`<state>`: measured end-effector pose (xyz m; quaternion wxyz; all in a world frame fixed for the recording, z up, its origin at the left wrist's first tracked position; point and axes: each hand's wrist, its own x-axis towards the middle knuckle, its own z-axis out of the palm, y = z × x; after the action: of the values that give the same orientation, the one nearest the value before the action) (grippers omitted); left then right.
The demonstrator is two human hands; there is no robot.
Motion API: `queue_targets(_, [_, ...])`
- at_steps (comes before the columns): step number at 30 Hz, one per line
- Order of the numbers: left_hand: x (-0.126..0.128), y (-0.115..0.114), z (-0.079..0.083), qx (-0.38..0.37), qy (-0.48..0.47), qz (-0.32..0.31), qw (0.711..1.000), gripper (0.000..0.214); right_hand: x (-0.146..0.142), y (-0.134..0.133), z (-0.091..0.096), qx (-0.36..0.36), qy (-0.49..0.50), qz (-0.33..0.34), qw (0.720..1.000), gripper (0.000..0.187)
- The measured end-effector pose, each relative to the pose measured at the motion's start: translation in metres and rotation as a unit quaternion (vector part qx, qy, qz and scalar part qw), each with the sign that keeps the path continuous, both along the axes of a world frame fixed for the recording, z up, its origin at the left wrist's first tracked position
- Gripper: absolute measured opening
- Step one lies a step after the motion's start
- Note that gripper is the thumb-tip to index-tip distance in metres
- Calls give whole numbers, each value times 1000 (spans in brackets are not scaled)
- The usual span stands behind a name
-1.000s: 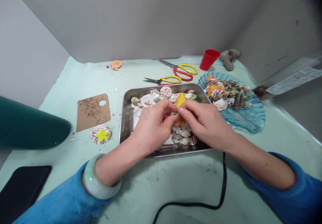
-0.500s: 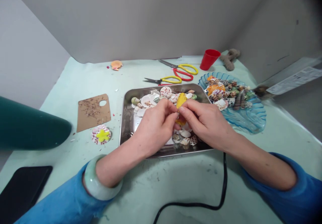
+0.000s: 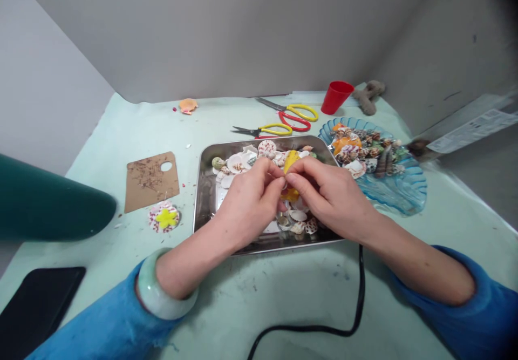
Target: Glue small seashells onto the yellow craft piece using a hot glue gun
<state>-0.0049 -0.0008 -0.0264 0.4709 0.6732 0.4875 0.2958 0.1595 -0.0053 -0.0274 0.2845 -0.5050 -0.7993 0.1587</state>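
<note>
Above a metal tray [image 3: 198, 201], my left hand [image 3: 253, 198] and my right hand [image 3: 335, 201] meet at the fingertips. Both are closed in a pinch, thumbs against index fingers. Whatever they pinch is small and mostly covered by the fingers, so I cannot make it out. A yellow, shell-like piece [image 3: 291, 160] shows just behind and below the fingertips; whether they touch it is unclear. Around it in the tray lie several seashells, among them a red-speckled scallop shell [image 3: 267, 147], a greenish snail shell [image 3: 218, 163] and pale shells [image 3: 298, 216] near the front.
Scissors [image 3: 279, 129] lie behind the tray, near a red cup [image 3: 337, 98]. A blue plate [image 3: 399, 195] of shells stands right. Left are a brown card [image 3: 148, 187], a speckled shell with a yellow flower [image 3: 165, 218] and a dark green cylinder [image 3: 56, 203]. A black cable [image 3: 360, 300] runs in front.
Both hands keep nearly the same place over the tray. The pinched fingertips have shifted slightly, and more of the yellow piece shows below them. The whole view has moved a little.
</note>
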Motion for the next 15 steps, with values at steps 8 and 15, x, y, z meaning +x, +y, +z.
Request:
queue_targets(8, [0,2,0,16,-12,9,1000,15,1,1,-1,9,-7,-32,999,20])
queue_targets(15, [0,1,4,72,23,9,997,17,0,0,0,-1,-20,-65,998,22])
